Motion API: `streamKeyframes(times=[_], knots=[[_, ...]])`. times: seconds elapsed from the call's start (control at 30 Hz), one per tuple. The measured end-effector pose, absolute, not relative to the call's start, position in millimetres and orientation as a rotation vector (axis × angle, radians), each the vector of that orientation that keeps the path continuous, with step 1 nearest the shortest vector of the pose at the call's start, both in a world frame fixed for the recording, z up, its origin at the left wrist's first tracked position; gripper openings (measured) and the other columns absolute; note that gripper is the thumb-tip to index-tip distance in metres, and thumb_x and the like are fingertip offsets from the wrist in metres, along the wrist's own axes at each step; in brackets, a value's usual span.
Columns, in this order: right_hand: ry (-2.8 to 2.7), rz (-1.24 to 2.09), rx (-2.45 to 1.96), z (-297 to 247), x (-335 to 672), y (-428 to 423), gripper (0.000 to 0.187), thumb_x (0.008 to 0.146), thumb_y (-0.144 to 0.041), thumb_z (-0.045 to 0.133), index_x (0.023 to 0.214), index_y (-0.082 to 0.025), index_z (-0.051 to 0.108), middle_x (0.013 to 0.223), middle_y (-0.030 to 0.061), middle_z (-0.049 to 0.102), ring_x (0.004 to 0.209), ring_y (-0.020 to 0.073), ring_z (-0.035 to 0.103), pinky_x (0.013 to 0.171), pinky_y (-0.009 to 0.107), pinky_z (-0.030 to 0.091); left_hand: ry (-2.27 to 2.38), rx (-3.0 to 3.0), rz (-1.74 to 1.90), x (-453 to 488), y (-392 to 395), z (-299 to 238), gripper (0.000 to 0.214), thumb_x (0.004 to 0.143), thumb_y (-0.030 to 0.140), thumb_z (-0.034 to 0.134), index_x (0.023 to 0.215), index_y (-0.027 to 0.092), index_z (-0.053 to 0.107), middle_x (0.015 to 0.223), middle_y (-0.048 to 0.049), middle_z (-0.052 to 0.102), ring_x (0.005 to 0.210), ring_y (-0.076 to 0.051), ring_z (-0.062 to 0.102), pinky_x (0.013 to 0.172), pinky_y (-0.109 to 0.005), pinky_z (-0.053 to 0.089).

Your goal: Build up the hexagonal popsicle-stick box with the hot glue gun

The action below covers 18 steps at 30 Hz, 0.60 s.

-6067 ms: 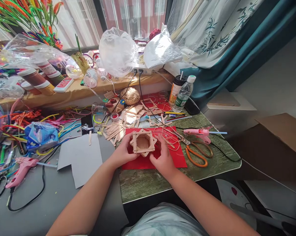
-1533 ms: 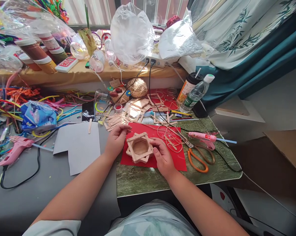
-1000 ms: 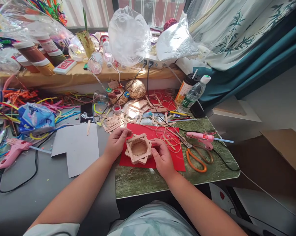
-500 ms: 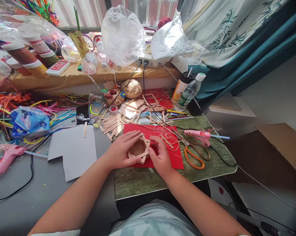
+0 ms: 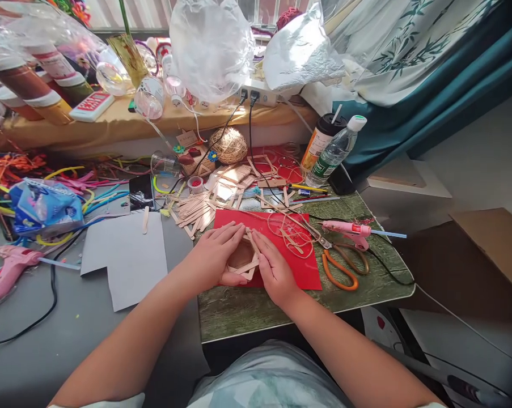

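Observation:
Between my two hands is a small hexagonal frame built of stacked wooden craft sticks, over a red sheet. My left hand wraps its left side, thumb along the near edge and fingers over the far edge. Against the right side presses my right hand, fingers together and reaching to the far corner. The hands cover much of the frame's sides. Just right of my right hand, loose twine lies on the red sheet. Orange-handled scissors rest beyond it.
Loose craft sticks are heaped behind the red sheet. One pink glue gun lies at the right, another pink glue gun at the far left. A water bottle stands at the back right. Grey cardboard lies left.
My right hand has closed in on the frame, its fingers now laid flat along the right side. The view has shifted slightly.

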State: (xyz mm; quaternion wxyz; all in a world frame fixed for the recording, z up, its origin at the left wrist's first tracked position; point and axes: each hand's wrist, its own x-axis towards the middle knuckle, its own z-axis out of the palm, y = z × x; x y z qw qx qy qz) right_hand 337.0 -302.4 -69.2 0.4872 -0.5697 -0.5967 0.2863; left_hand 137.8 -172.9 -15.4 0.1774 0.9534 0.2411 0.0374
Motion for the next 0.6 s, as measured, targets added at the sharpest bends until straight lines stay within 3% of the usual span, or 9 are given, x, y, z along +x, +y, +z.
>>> streamKeyframes(times=[0.13,0.27,0.4,0.5,0.6], knots=[[-1.439,0.724,-1.382,-68,337,-303,0.054,0.113,-0.031,0.038,0.166,-0.043,0.039,0.17,-0.0041,0.046,0.16,0.0243,0.039,0.134,0.054,0.033,0.666,2.684,0.135,138,-173,-13,0.128,0.072,0.075,0.085,0.172,0.022,0.024,0.171,-0.021,0.039,0.156,-0.044,0.041,0.124,-0.058,0.035],[-1.453,0.699,-1.38,-62,336,-303,0.055,0.113,-0.029,0.038,0.166,-0.043,0.039,0.168,-0.0018,0.048,0.158,0.0248,0.042,0.132,0.056,0.034,0.584,2.659,0.243,136,-174,-12,0.115,0.083,0.067,0.079,0.173,0.027,0.019,0.174,-0.0175,0.034,0.158,-0.041,0.038,0.128,-0.057,0.03],[-1.505,0.666,-1.457,-45,357,-296,0.048,0.11,-0.033,0.05,0.157,-0.038,0.055,0.161,0.0052,0.056,0.151,0.0291,0.049,0.127,0.057,0.041,0.535,2.579,0.349,130,-173,-5,0.109,0.079,0.068,0.082,0.168,0.031,0.032,0.174,-0.0162,0.031,0.159,-0.041,0.033,0.13,-0.055,0.033],[-1.496,0.394,-1.593,-28,395,-283,0.039,0.105,-0.033,0.058,0.143,-0.029,0.068,0.142,0.0114,0.066,0.137,0.0322,0.059,0.12,0.055,0.045,0.556,2.523,0.333,125,-171,4,0.103,0.077,0.056,0.087,0.164,0.032,0.038,0.163,-0.0161,0.041,0.151,-0.04,0.043,0.124,-0.053,0.043],[-1.538,0.195,-1.755,-11,439,-275,0.031,0.102,-0.031,0.059,0.127,-0.022,0.074,0.12,0.0137,0.071,0.108,0.0314,0.069,0.104,0.052,0.055,0.489,2.509,0.378,123,-170,8,0.097,0.08,0.042,0.084,0.164,0.033,0.037,0.154,-0.0139,0.049,0.142,-0.036,0.051,0.12,-0.05,0.047]])
